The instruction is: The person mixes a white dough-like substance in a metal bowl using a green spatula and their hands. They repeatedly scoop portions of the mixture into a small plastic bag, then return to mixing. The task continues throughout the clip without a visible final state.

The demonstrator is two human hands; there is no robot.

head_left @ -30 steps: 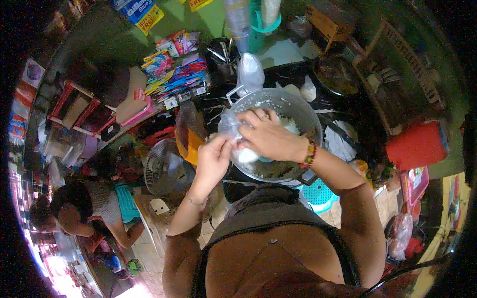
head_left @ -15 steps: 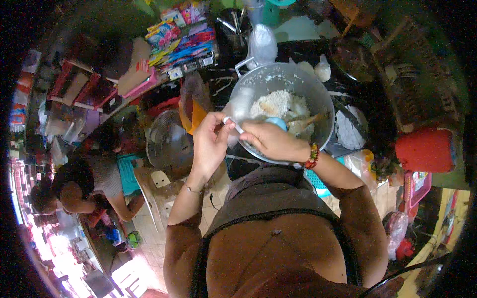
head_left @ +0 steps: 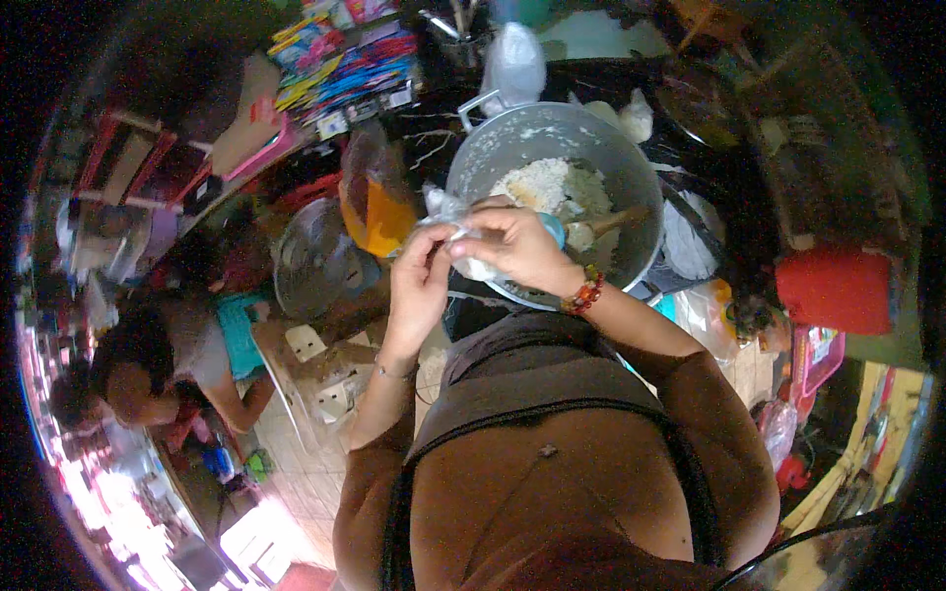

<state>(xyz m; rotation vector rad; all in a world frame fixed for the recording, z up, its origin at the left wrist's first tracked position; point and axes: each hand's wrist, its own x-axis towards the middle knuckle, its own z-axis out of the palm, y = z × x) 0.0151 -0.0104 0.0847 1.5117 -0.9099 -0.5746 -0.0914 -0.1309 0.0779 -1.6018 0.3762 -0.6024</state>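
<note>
Head view: left hand (head_left: 422, 274) and right hand (head_left: 517, 241), fingertips drawn narrow, together hold a clear bag (head_left: 443, 206) with white contents at the near-left rim of a metal pot (head_left: 636, 182). White crumbly mix (head_left: 532, 184) lies inside the pot. Step judged: closing the bag's neck. Next move likely calls for keeping the pinch while twisting or knotting.

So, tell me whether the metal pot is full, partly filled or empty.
Partly filled: a white, grainy mass lies low in the metal pot, its speckled inner wall showing above.
</note>
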